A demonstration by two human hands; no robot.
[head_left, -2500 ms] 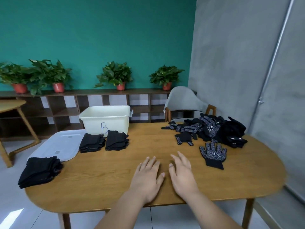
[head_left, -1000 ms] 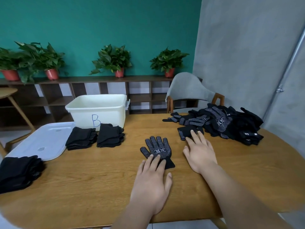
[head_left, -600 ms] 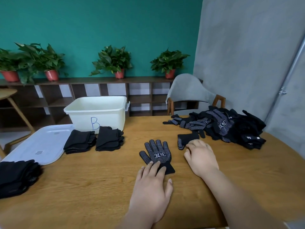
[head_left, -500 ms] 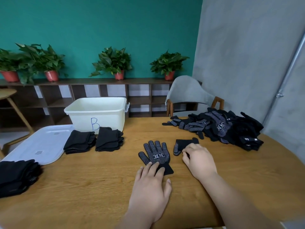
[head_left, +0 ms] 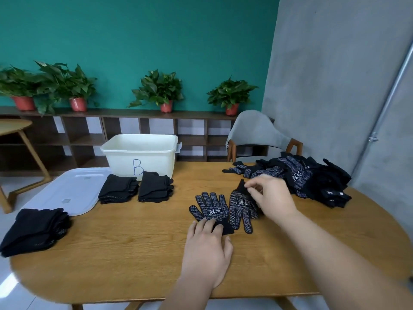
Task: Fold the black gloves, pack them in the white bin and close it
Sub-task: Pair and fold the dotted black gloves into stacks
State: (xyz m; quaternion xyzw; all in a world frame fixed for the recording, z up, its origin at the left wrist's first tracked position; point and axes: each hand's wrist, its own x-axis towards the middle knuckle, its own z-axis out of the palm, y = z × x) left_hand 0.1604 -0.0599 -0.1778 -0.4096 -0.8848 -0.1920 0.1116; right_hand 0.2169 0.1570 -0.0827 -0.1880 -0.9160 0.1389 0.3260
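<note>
Pins one glove [head_left: 211, 208] mid-frame under the left hand [head_left: 206, 249], fingers straight — pinches the second glove [head_left: 240, 209] with the right hand [head_left: 273, 198], for pairing.

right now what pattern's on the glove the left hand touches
Glove: black with white dots and a white logo; head view.

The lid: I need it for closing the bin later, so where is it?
Head view, left side: the lid lies flat at the table end, left of the bin, next to a folded glove stack.
</note>
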